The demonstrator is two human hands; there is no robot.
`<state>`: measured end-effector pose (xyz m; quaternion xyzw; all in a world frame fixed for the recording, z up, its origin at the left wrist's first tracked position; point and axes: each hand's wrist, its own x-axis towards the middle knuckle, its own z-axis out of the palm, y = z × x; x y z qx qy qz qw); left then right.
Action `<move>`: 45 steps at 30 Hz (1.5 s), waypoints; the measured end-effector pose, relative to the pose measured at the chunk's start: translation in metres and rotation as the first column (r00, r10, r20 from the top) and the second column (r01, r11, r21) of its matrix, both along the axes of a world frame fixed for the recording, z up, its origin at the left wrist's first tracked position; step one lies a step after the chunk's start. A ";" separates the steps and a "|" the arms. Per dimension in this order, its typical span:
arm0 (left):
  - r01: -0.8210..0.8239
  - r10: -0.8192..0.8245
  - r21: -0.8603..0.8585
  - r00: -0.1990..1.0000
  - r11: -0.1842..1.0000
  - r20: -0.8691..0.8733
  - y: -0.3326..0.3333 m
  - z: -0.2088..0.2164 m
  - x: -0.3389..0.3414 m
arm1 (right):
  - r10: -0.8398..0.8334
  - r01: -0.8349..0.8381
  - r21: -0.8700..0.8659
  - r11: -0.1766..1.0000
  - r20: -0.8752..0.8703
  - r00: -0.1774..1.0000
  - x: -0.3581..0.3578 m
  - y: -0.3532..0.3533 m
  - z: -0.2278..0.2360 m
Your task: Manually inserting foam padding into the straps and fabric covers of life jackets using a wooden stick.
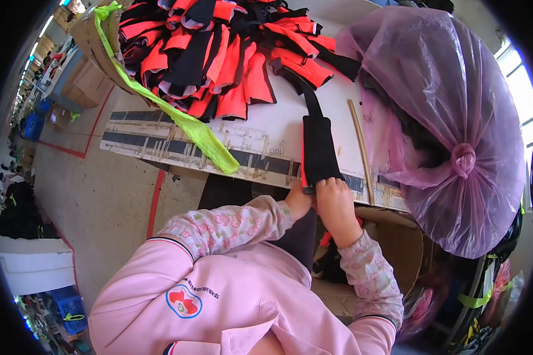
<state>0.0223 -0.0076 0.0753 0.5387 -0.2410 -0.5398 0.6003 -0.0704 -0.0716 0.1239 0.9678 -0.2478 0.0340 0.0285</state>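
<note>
A black fabric sleeve [320, 145] with an orange-red edge lies over the front edge of the white table [266, 139]. A narrow black strap [312, 102] runs from its far end toward the pile. My left hand [299, 200] is closed on the sleeve's near end, close to the table edge. My right hand [334, 201] is closed on the same end from above, its fingers bent over the fabric. The fingertips of both hands are partly hidden. Beyond lies a big heap of orange-red and black fabric pieces [231, 71].
A thin wooden stick [360, 148] lies right of the sleeve. The tied purple plastic bag [438, 77] bulges over the table's right side. A neon yellow-green strip [183, 121] hangs across the left edge, beside a cardboard piece [95, 41]. Under the table stands an open cardboard box [391, 236].
</note>
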 end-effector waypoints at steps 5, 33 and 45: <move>-0.009 0.009 0.008 0.998 1.000 -0.066 0.006 -0.023 -0.002 | -0.004 0.051 0.347 0.937 -0.136 0.991 0.006 -0.014 -0.001; 0.084 -0.051 0.161 0.979 0.983 -0.197 0.026 -0.083 0.007 | -0.017 0.163 0.588 0.793 -0.245 0.969 0.068 0.004 -0.083; 0.023 -0.004 0.078 0.972 0.997 -0.233 0.022 -0.098 0.010 | -0.250 0.517 0.505 0.691 -0.503 0.827 0.088 -0.022 -0.081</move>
